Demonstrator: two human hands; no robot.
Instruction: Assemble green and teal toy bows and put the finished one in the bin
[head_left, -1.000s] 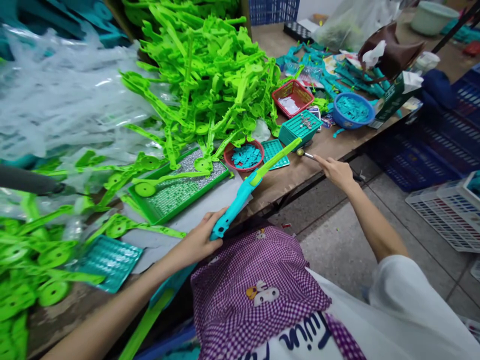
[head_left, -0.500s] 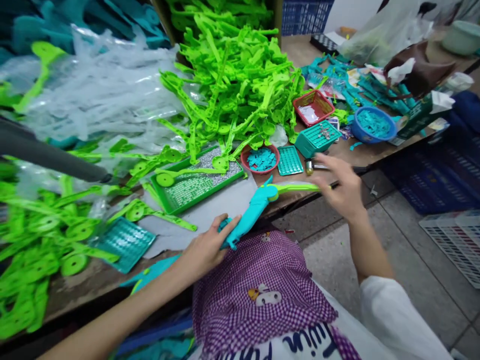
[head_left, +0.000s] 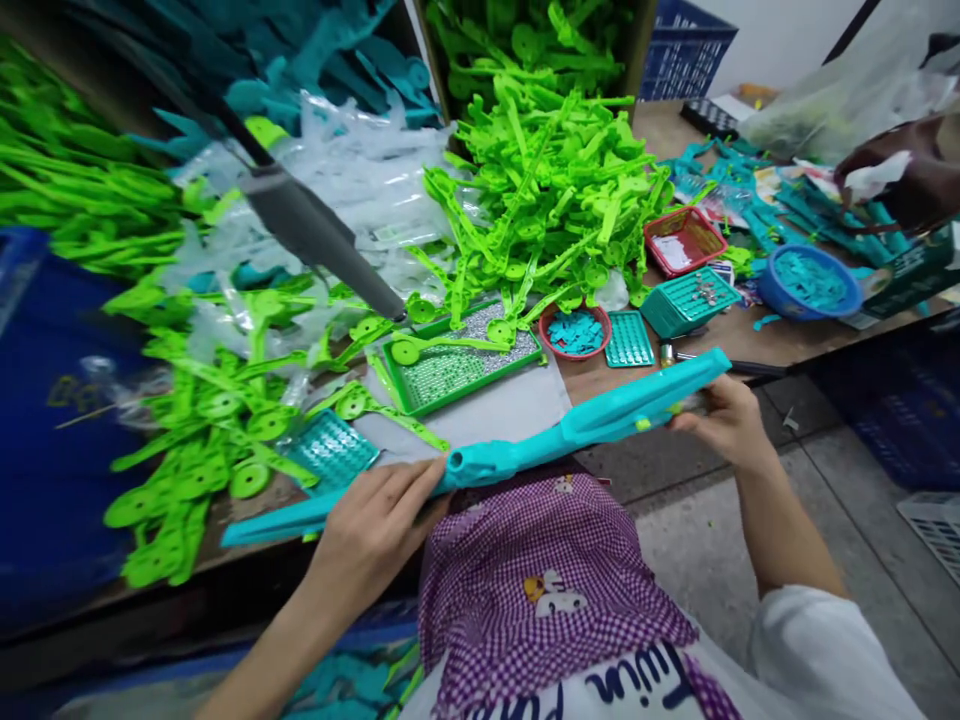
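A long turquoise plastic part (head_left: 517,458) is held between both hands above the table's front edge. My left hand (head_left: 386,525) is closed round its left end, near a round hole. My right hand (head_left: 724,425) closes on the right end, with fingers beneath it. Small lime-green bits (head_left: 643,424) show at the lower edge there. Left of my left hand another turquoise length (head_left: 281,520) sticks out over the table edge; I cannot tell whether it joins the held part.
Lime-green plastic arms (head_left: 555,190) lie heaped at the back. Before me are a green tray (head_left: 412,405) of small metal pieces, a red bowl (head_left: 544,330) of turquoise pieces, a hammer (head_left: 666,353) and a blue bowl (head_left: 780,305). A grey pole-like tool (head_left: 322,235) hangs at left.
The lime-green arm that jutted rightward from the turquoise part no longer shows. The part now lies more level, and my right hand has closed on its right end. The view has swung left.
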